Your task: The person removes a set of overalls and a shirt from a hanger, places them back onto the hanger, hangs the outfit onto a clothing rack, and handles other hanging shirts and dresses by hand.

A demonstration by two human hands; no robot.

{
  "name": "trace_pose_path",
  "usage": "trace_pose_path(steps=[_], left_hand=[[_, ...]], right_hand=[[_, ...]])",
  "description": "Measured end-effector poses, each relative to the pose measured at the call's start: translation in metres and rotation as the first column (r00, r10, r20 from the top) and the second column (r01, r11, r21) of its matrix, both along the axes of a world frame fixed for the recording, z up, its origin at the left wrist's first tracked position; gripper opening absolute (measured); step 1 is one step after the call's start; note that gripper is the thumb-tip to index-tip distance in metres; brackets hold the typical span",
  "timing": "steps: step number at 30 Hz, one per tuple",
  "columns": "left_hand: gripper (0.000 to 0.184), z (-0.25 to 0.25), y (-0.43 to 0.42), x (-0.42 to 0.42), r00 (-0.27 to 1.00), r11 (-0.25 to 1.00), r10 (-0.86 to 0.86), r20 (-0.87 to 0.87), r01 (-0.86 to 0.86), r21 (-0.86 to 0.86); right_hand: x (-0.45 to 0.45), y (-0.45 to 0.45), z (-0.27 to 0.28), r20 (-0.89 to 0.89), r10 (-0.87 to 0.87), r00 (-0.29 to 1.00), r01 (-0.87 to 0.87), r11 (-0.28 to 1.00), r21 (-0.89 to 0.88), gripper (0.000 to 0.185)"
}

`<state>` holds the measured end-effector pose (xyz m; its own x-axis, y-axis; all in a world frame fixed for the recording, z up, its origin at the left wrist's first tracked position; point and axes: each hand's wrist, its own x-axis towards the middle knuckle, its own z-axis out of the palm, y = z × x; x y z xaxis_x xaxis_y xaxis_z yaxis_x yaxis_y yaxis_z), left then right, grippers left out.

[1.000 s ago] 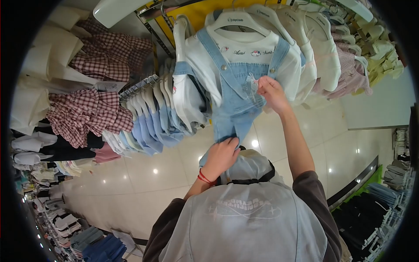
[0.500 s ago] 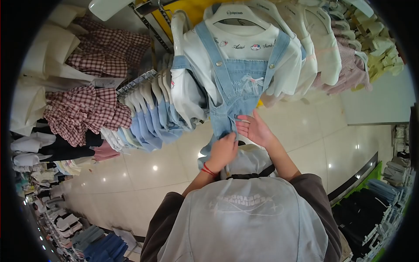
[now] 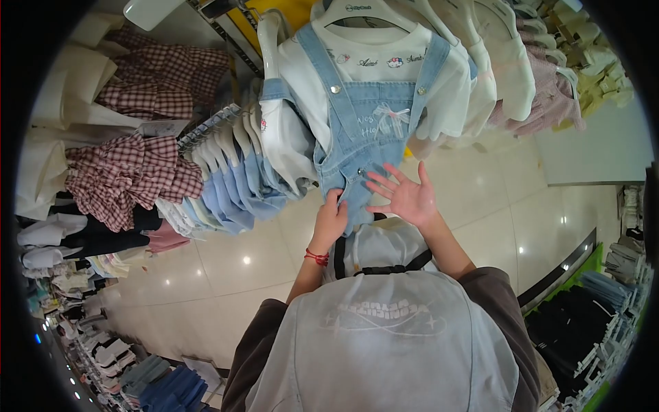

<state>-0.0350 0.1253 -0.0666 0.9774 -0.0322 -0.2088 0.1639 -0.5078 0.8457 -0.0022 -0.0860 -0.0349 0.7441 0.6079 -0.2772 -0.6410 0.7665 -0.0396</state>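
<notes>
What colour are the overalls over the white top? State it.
The overalls are light blue denim, seen best in the head view.

Bow-trimmed light-blue denim overalls hang over a printed white shirt on a white hanger.

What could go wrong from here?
Left hand grips the denim overalls low down: a hard tug could pull them askew on the hanger.

Right hand is open and spread below the ribbon bow: moving up, it might snag the bow's trailing ends.
</notes>
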Motion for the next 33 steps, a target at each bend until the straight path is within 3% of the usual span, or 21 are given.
trace_pose_path(steps=[1, 4, 5, 7, 10, 11, 14, 17, 22, 25, 28, 29, 31, 33], left_hand=[[0.022, 0.003, 0.000, 0.000, 1.000, 1.000, -0.006, -0.025, 0.006, 0.004], [0.023, 0.014, -0.009, -0.003, 0.980, 0.987, -0.137, -0.145, 0.122, -0.109], [0.024, 0.020, -0.015, -0.005, 0.975, 0.974, -0.221, -0.002, 0.221, -0.052], [0.025, 0.028, -0.030, -0.013, 0.879, 0.918, -0.397, 0.263, 0.384, 0.103], [0.026, 0.027, -0.035, -0.018, 0.799, 0.859, -0.511, 0.317, 0.462, 0.220], [0.025, 0.028, -0.034, -0.018, 0.840, 0.867, -0.486, 0.242, 0.428, 0.255], [0.022, 0.024, -0.029, -0.013, 0.929, 0.888, -0.366, 0.063, 0.328, 0.324], [0.021, -0.005, -0.019, 0.008, 0.974, 0.935, -0.224, 0.012, 0.212, 0.285], [0.024, -0.002, -0.012, 0.019, 0.999, 0.999, -0.054, -0.006, 0.054, -0.002], [0.030, 0.003, -0.010, 0.017, 0.994, 0.994, -0.103, 0.043, 0.102, 0.027], [0.033, 0.006, -0.011, 0.021, 0.975, 0.946, -0.200, 0.098, 0.166, 0.277], [0.033, 0.003, -0.016, 0.025, 0.938, 0.856, -0.344, -0.042, 0.332, 0.397], [0.033, -0.006, -0.028, 0.033, 0.765, 0.561, -0.533, -0.360, 0.639, 0.526], [0.031, -0.022, -0.019, 0.032, 0.773, 0.658, -0.618, -0.142, 0.607, 0.445]], right_hand=[[0.000, 0.002, 0.002, 0.005, -0.010, 1.000, 0.010, 1.000, -0.003, 0.069], [0.001, 0.007, -0.007, 0.012, 0.137, 0.990, -0.119, 0.895, -0.430, 0.060], [-0.001, 0.013, -0.010, 0.091, 0.238, 0.967, -0.120, 0.740, -0.662, 0.055], [-0.005, 0.029, -0.011, 0.147, 0.470, 0.870, 0.005, 0.291, -0.957, 0.044], [0.006, 0.030, -0.019, 0.215, 0.699, 0.682, 0.435, -0.151, -0.888, 0.031], [0.006, 0.028, -0.018, 0.250, 0.629, 0.736, 0.451, -0.180, -0.874, 0.026], [0.005, 0.020, -0.027, 0.254, 0.594, 0.763, 0.407, -0.136, -0.903, 0.023], [-0.003, 0.024, -0.025, 0.413, 0.583, 0.700, 0.507, 0.002, -0.862, 0.020], [0.005, 0.022, -0.013, 0.361, 0.659, 0.660, 0.547, -0.091, -0.832, 0.018], [0.004, 0.020, -0.009, 0.339, 0.666, 0.664, 0.541, -0.115, -0.833, 0.018], [0.003, 0.023, -0.005, 0.354, 0.653, 0.670, 0.487, -0.025, -0.873, 0.018], [0.001, 0.025, -0.003, 0.364, 0.645, 0.672, 0.460, 0.021, -0.887, 0.018], [-0.004, 0.039, 0.000, 0.442, 0.680, 0.586, 0.510, 0.115, -0.853, 0.018], [-0.006, 0.046, 0.002, 0.466, 0.726, 0.506, 0.539, 0.156, -0.828, 0.019]])
